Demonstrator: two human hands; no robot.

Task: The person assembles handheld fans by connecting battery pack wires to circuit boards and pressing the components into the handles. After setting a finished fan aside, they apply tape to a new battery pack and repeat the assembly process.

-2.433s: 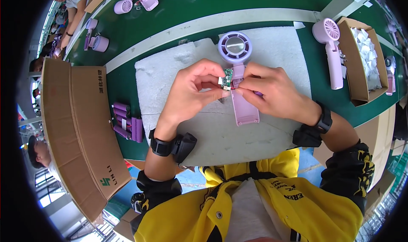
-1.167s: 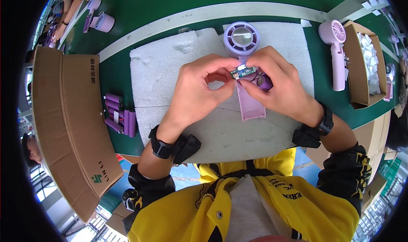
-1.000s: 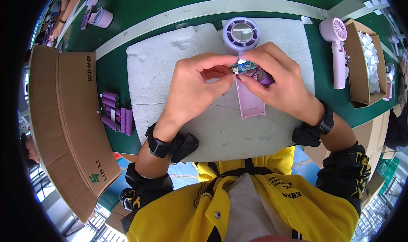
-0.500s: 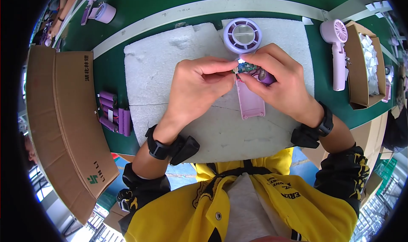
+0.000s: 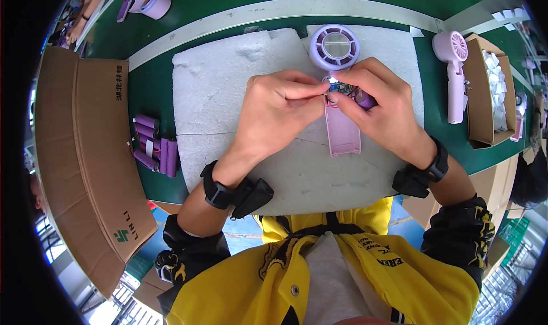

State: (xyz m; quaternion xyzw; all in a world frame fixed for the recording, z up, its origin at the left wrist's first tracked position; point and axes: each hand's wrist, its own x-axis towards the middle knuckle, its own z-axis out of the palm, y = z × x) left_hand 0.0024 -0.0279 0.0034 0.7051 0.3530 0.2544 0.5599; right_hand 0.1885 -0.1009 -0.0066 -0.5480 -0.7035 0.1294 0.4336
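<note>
A handheld fan lies on the foam pad, its round lilac head (image 5: 315, 46) pointing away from me. Its open pink handle shell (image 5: 344, 134) extends toward me. Over the handle's upper end, my right hand (image 5: 389, 107) grips a small green circuit board (image 5: 344, 89) between thumb and fingers. A purple cylindrical battery (image 5: 365, 100) shows beneath those fingers. My left hand (image 5: 277, 112) is closed in a pinch at the board's left edge, where thin red wires show. Whatever sits between its fingertips is too small and covered to make out.
White foam sheets (image 5: 211, 68) cover the green bench. Purple battery packs (image 5: 154, 145) lie at left beside a large cardboard box (image 5: 85, 154). At right are another pink fan (image 5: 455, 85) and a carton of white pieces (image 5: 476, 97). Further fan parts (image 5: 154, 5) lie far left.
Both hands and the fan appear slightly further right in the picture, as the whole view has shifted a little. The left fingertips have come closer over the board's left edge.
</note>
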